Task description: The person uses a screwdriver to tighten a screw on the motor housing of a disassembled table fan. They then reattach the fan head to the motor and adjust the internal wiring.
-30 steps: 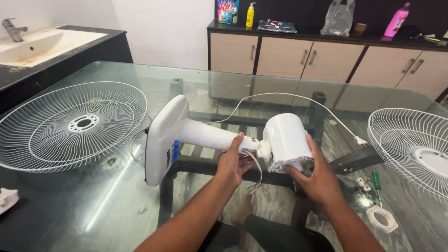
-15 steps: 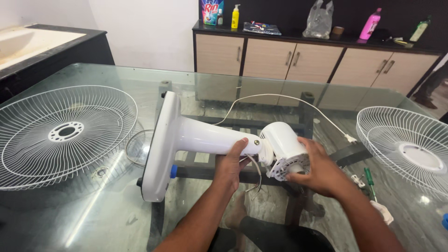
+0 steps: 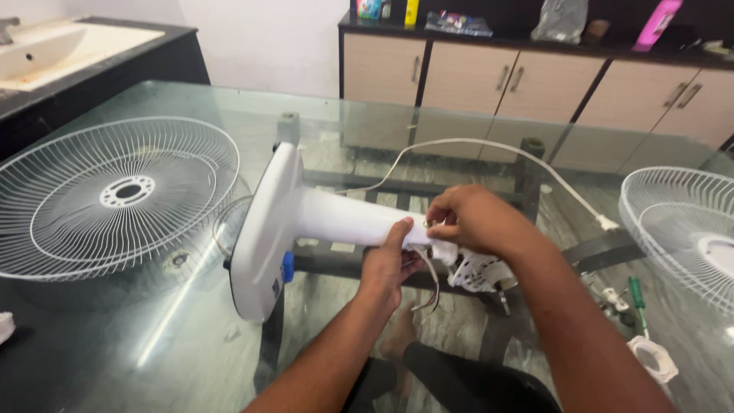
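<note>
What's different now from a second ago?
The right hand has moved from under the motor head to on top of the neck joint. The left hand still grips the fan stand. Both grilles lie where they were.

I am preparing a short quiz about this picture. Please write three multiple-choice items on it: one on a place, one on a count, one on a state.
1. Where does the green-handled screwdriver lie?
A) right, near the right fan grille
B) in the sink
C) on the cabinet

2. How many wire fan grilles lie on the glass table?
A) one
B) two
C) four

3. How is the white fan stand placed?
A) upright
B) on its side
C) hanging

Answers:
1 A, it lies beside the right grille.
2 B, the second is the left grille.
3 B, the left hand grips its neck and the right hand works at the neck's end.
</note>
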